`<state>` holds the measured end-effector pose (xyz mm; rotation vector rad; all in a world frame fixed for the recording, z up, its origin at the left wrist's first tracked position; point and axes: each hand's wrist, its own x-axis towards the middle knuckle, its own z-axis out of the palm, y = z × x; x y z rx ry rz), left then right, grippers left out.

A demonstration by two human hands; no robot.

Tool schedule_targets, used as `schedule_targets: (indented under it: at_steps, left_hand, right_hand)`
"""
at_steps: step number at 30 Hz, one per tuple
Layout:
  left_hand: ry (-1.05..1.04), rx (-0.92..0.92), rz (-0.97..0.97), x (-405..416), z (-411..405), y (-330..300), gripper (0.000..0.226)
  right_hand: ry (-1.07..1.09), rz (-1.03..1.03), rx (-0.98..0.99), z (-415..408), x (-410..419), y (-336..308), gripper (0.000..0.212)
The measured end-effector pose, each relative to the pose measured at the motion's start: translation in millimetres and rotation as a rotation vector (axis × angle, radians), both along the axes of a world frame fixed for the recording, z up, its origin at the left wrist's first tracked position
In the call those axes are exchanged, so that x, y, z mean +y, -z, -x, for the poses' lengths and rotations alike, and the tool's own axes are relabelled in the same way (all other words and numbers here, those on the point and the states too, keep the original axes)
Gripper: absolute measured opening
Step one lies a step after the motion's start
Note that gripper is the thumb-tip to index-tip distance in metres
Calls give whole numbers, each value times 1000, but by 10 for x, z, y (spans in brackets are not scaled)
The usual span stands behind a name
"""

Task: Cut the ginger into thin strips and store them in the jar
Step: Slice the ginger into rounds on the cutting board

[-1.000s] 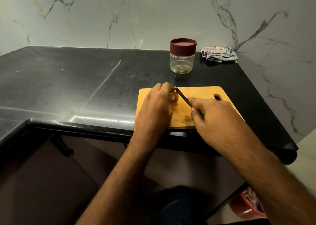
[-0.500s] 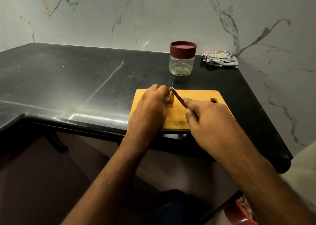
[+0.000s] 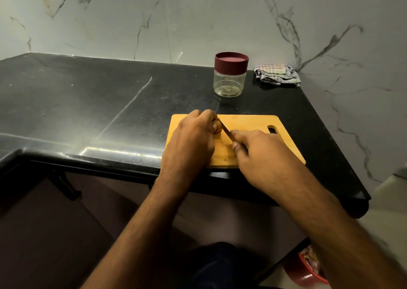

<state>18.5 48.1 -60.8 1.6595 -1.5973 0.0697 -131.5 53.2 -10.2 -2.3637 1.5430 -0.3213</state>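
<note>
While the left hand (image 3: 191, 139) clamps a small tan ginger piece (image 3: 217, 127) on the rectangular yellow wooden cutting board (image 3: 284, 143), the right hand (image 3: 262, 154) grips a slim knife (image 3: 225, 130), blade at the ginger.

Board sits mid-frame at the black stone bench (image 3: 88, 104) edge. Clear plastic jar with maroon lid (image 3: 230, 74) stands above it, lid on; folded striped cloth (image 3: 277, 74) right of jar, at the marble wall.
</note>
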Motion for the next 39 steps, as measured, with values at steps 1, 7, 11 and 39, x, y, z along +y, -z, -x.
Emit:
schedule_targets:
  at_steps: [1, 7, 11, 39]
  left_hand:
    - [7, 14, 9, 2, -7, 4, 20]
    - [55, 41, 9, -5, -44, 6, 25]
    - [35, 42, 31, 16, -28, -8, 22]
    - [5, 56, -3, -7, -34, -4, 17]
  right_hand:
    - [-2, 4, 0, -5, -7, 4, 32]
    - [-26, -13, -5, 22, 14, 3, 34]
    - [-23, -14, -45, 60, 50, -11, 38]
    - [-17, 51, -106, 37, 84, -41, 42]
